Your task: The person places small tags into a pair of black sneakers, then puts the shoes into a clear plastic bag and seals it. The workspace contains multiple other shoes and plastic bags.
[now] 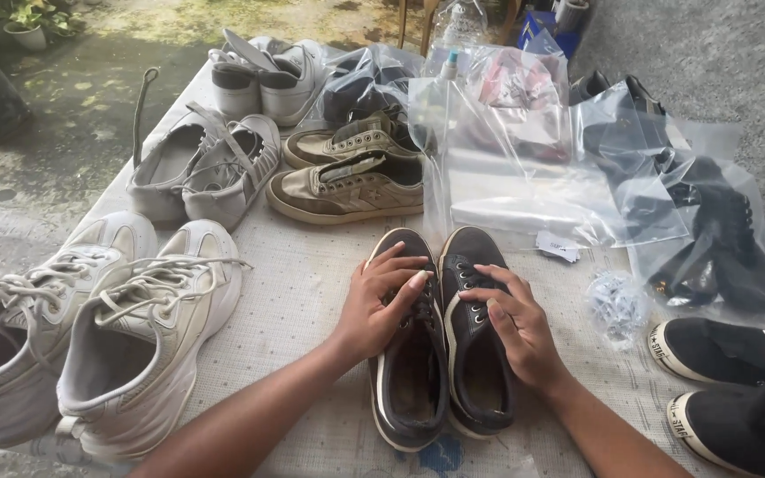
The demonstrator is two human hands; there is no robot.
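Resting on a pair of dark navy leather lace-up sneakers with white soles [440, 341], both hands occupy the centre of the head view. The pair stands side by side, toes pointing away from the person, on the worktop [298, 301], which is covered with a pale woven cloth.

The left hand [381, 305] lies over the laced throat of the left shoe, fingers curled around the tongue area and closed on it. The right hand [511, 320] lies over the right shoe, fingertips bent down onto the laces; whether it grips them or merely touches cannot be determined.

Left of the pair: two large white chunky lace-up trainers [90, 341], heels towards the person. Behind these: a pair of grey mesh trainers [210, 168], then a white-and-grey pair [267, 75]. Directly behind the navy pair: two tan suede low-top sneakers [347, 173].

Right side: clear plastic bags [524, 168], some holding dark footwear [719, 248]; a small crumpled plastic bundle [614, 305]; and two black canvas sneakers with white rubber toe caps [728, 381] at the near right edge.
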